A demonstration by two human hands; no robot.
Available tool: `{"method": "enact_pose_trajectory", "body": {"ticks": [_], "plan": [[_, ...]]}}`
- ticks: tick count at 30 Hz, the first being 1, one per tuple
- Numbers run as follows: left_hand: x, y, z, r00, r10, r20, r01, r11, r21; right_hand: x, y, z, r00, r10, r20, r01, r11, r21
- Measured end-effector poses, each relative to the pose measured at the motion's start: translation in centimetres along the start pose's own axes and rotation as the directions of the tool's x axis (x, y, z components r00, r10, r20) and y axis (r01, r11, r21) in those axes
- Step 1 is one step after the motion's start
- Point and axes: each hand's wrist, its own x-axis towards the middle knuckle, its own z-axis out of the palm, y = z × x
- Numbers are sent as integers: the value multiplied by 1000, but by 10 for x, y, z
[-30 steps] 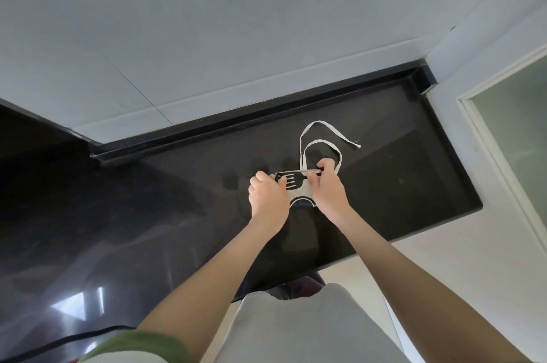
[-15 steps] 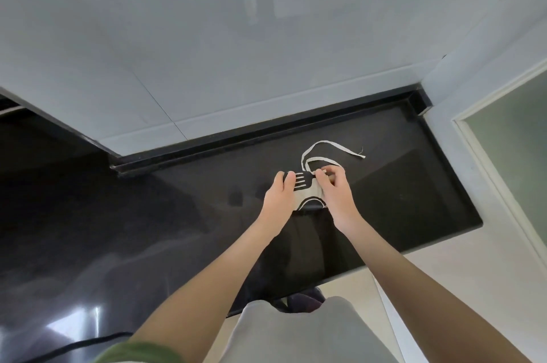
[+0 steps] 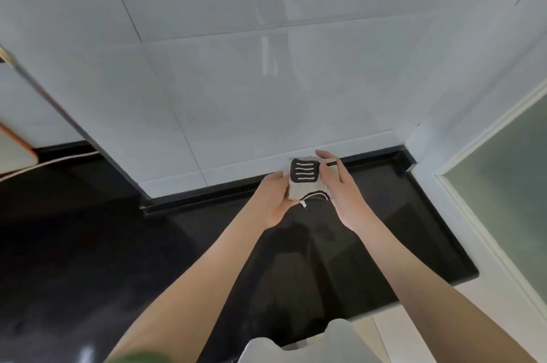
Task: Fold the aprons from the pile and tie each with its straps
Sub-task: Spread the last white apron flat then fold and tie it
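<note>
Fingers (image 3: 325,156) of both hands grasp one folded apron (image 3: 305,185): left hand (image 3: 272,200) at nine o'clock, right hand (image 3: 343,194) at three.

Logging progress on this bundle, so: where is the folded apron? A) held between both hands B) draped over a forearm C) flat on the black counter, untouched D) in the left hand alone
A: the left hand and the right hand each hold one side of the folded apron.
</note>
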Motion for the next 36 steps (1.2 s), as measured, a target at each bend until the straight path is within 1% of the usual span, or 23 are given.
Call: {"method": "enact_pose_trajectory", "body": {"ticks": [1, 2, 3, 4, 5, 6, 7, 8, 9, 11, 14, 16, 18, 22, 25, 28, 30, 31, 32, 33, 34, 35, 36], "plan": [[1, 2, -1, 999, 6, 36, -7, 999, 32, 0, -3, 1, 1000, 5, 30, -4, 999, -35], [0, 4, -4, 1000, 19, 20, -20, 997, 80, -2, -8, 3, 999, -7, 46, 12, 993, -117], [-2, 6, -5, 1000, 9, -11, -8, 996, 84, -3, -13, 4, 998, -51, 43, 61, 963, -264], [-5, 7, -6, 998, -17, -56, 20, 998, 61, -5, -20, 4, 991, -124, 51, 134, 886, -445], [-5, 5, -7, 994, -43, -100, 48, 997, 56, -6, -28, 3, 972, -211, 99, 227, 762, -606], [-4, 3, -7, 988, -47, -146, 61, 994, 92, -7, -36, 4, 940, -279, 194, 332, 627, -705], [-5, 3, -7, 982, -32, -184, 62, 986, 156, -10, -44, 6, 902, -305, 306, 426, 512, -746], [-7, 4, -6, 978, -12, -206, 59, 974, 221, -14, -51, 9, 868, -282, 409, 496, 446, -745], [-9, 6, -5, 973, 17, -230, 50, 959, 280, -17, -53, 10, 843, -237, 483, 537, 424, -729], [-15, 11, -2, 964, 76, -255, 25, 928, 371, -23, -54, 10, 830, -172, 530, 544, 458, -703], [-24, 14, 2, 956, 182, -231, -54, 881, 471, -23, -51, 7, 850, -255, 461, 526, 448, -722], [-28, 13, 5, 955, 231, -187, -112, 861, 495, -22, -52, 3, 869, -280, 408, 494, 463, -736], [-30, 14, 6, 953, 262, -155, -146, 839, 524, -24, -56, 2, 862, -285, 419, 506, 470, -723], [-34, 24, 5, 948, 298, -115, -157, 748, 645, -30, -63, 3, 835, -280, 474, 551, 426, -718], [-37, 30, 6, 950, 305, -62, -179, 698, 693, -32, -67, 4, 865, -248, 437, 501, 481, -719], [-41, 34, 6, 952, 301, 60, -250, 646, 721, -30, -69, 8, 904, -213, 371, 426, 541, -725], [-43, 37, 5, 957, 267, 114, -261, 621, 739, -27, -68, 11, 928, -170, 331, 367, 571, -734], [-44, 38, 4, 964, 229, 134, -253, 642, 724, -26, -68, 12, 931, -164, 327, 361, 560, -746], [-48, 40, 2, 972, 178, 156, -237, 707, 666, -24, -68, 13, 929, -168, 330, 367, 543, -755], [-51, 42, -1, 972, 113, 204, -208, 818, 537, -22, -68, 14, 927, -174, 332, 371, 542, -754], [-53, 44, -4, 956, 65, 286, -162, 930, 329, -21, -71, 14, 928, -171, 332, 368, 559, -743], [-55, 45, -8, 931, 50, 360, -94, 990, 105, -20, -72, 15, 930, -159, 330, 358, 590, -724], [-58, 46, -11, 912, 62, 406, -54, 998, -29, -20, -75, 16, 932, -141, 335, 346, 621, -703]]}}
